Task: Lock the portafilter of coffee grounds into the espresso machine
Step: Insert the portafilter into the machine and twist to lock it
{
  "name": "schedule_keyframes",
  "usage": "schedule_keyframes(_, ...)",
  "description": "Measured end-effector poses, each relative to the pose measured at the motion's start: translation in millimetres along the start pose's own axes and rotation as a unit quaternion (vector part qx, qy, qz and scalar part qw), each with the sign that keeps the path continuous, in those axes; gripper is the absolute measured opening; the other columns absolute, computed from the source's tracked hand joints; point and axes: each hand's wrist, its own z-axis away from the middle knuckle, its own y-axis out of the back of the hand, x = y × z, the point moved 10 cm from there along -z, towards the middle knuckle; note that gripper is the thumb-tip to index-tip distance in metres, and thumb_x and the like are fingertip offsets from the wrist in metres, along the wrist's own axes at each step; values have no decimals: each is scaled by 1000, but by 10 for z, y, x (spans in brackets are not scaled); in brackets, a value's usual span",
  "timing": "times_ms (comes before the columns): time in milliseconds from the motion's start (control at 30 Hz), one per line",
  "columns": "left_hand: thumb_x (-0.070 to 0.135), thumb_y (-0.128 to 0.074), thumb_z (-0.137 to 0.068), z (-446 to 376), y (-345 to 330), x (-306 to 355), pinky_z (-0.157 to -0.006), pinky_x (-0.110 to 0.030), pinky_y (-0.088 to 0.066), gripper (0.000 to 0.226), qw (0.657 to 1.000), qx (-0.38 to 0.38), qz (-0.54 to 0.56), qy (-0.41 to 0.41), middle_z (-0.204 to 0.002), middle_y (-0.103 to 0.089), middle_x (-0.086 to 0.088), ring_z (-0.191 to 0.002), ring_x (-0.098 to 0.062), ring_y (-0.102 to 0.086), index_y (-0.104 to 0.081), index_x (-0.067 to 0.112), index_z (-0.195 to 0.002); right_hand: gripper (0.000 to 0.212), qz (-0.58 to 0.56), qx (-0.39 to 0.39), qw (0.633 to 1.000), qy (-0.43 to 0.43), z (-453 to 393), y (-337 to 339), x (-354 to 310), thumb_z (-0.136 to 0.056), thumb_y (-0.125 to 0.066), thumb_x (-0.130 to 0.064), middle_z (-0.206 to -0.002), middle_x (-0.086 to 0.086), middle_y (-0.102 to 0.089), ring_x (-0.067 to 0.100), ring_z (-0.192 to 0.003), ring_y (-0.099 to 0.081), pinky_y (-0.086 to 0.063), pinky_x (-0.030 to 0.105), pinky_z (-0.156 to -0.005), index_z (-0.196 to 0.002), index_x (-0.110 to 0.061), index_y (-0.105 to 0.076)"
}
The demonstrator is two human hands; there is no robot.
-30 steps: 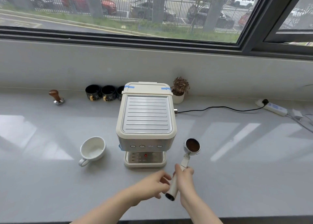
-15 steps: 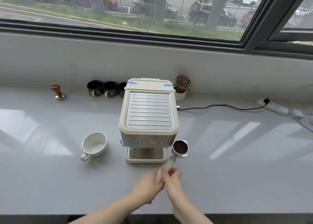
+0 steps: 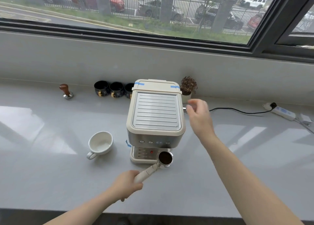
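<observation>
A cream and steel espresso machine (image 3: 155,113) stands in the middle of the grey counter. The portafilter (image 3: 165,159), its basket full of dark coffee grounds, is held at the machine's front right corner, over the drip tray. My left hand (image 3: 126,184) grips its cream handle from below left. My right hand (image 3: 199,116) is raised beside the machine's right side with its fingers loosely apart and nothing in them; it looks blurred.
A white cup (image 3: 100,144) sits left of the machine. At the back stand a wooden-knobbed tamper (image 3: 66,91), three black cups (image 3: 113,89) and a small potted plant (image 3: 188,88). A black cord (image 3: 237,110) runs right to a power strip (image 3: 282,113).
The portafilter passed from my right hand to my left and moved left to the machine's front. My right hand let go and rose beside the machine's right side.
</observation>
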Motion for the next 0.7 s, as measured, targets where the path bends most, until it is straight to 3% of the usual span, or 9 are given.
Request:
schedule_keyframes(100, 24, -52, -71, -15, 25, -133, -32, -25, -39, 2, 1000, 9, 9, 8, -59, -50, 0, -38, -15, -44, -50, 25, -72, 42, 74, -62, 995, 2, -242, -428, -105, -93, -42, -30, -141, 4, -39, 19, -124, -46, -35, 32, -100, -131, -12, -45)
schedule_keyframes(200, 22, -53, -73, 0, 70, -271, -31, -25, -38, 5, 999, 23, 39, 19, -59, -51, -1, -36, -14, -42, -49, 24, -70, 48, 144, -89, 985, 21, -298, -676, -66, -92, -42, -35, -154, 0, -22, 22, -134, -37, -33, 35, -103, -137, -17, -39)
schedule_keyframes(300, 21, -54, -75, 21, 149, -365, -33, -24, -37, 5, 996, 41, 73, 27, -60, -51, -2, -37, -14, -41, -51, 24, -72, 52, 163, -101, 981, 30, -301, -735, 29, -93, -40, -41, -159, -4, -9, 21, -138, -33, -35, 38, -103, -141, -24, -32)
schedule_keyframes(500, 20, -56, -77, -32, 333, -358, -35, -23, -36, 10, 988, 69, 136, 17, -60, -49, -3, -38, -16, -40, -57, 14, -84, 53, 178, -100, 978, 43, -293, -752, 41, -93, -37, -43, -160, -4, -7, 22, -139, -33, -37, 39, -101, -143, -25, -30)
schedule_keyframes(700, 20, -58, -75, -117, 533, -208, -36, -24, -36, 5, 986, 90, 143, -3, -58, -50, -4, -39, -20, -42, -54, 17, -74, 53, 177, -96, 979, 41, -296, -747, 43, -93, -37, -44, -160, -4, -8, 22, -137, -35, -37, 40, -101, -142, -25, -31)
